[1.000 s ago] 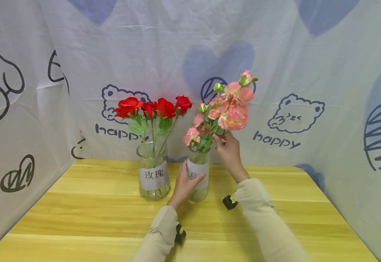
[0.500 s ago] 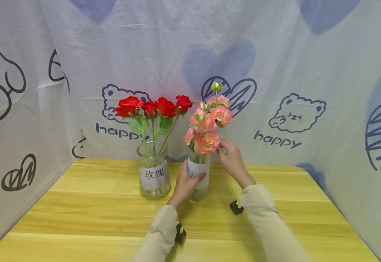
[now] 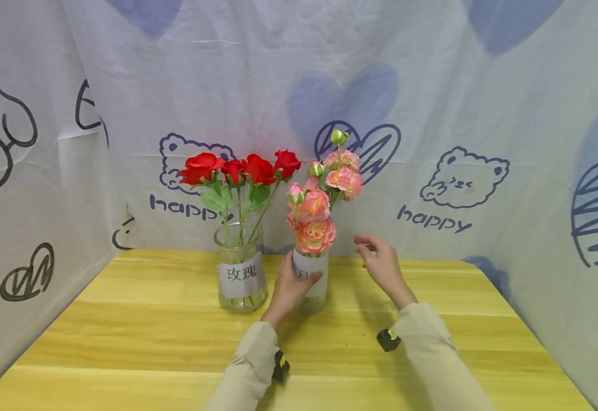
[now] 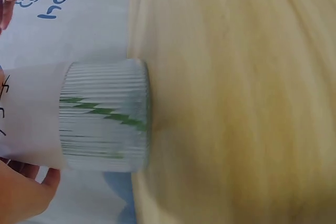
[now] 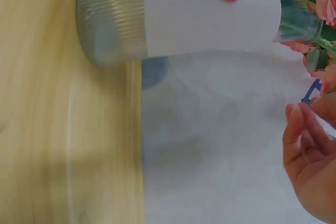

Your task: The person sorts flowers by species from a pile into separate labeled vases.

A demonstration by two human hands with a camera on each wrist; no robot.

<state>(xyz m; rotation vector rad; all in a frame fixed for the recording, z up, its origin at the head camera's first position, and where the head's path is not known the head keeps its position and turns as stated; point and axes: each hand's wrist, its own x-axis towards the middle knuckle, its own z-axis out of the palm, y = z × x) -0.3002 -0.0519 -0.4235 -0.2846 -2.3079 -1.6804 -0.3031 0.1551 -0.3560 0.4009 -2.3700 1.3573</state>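
My left hand grips a ribbed glass vase with a white paper label round it, its thumb lying across the label. Pink flowers with green buds stand in this vase, the front blooms drooping over its mouth. In the left wrist view, green stems show through the lower glass, which stands on the table. My right hand is in the air to the right of the vase, apart from the flowers. Its fingers are loosely bent and hold nothing, as the right wrist view also shows.
Left of the held vase stands a wider glass vase with a label and several red roses. Both are near the back edge of the yellow wooden table. A printed white cloth hangs behind.
The right hand has let go of a pink flower stem and drawn back right and down. The pink flowers have sunk lower into the vase. The left hand keeps its grip in place.
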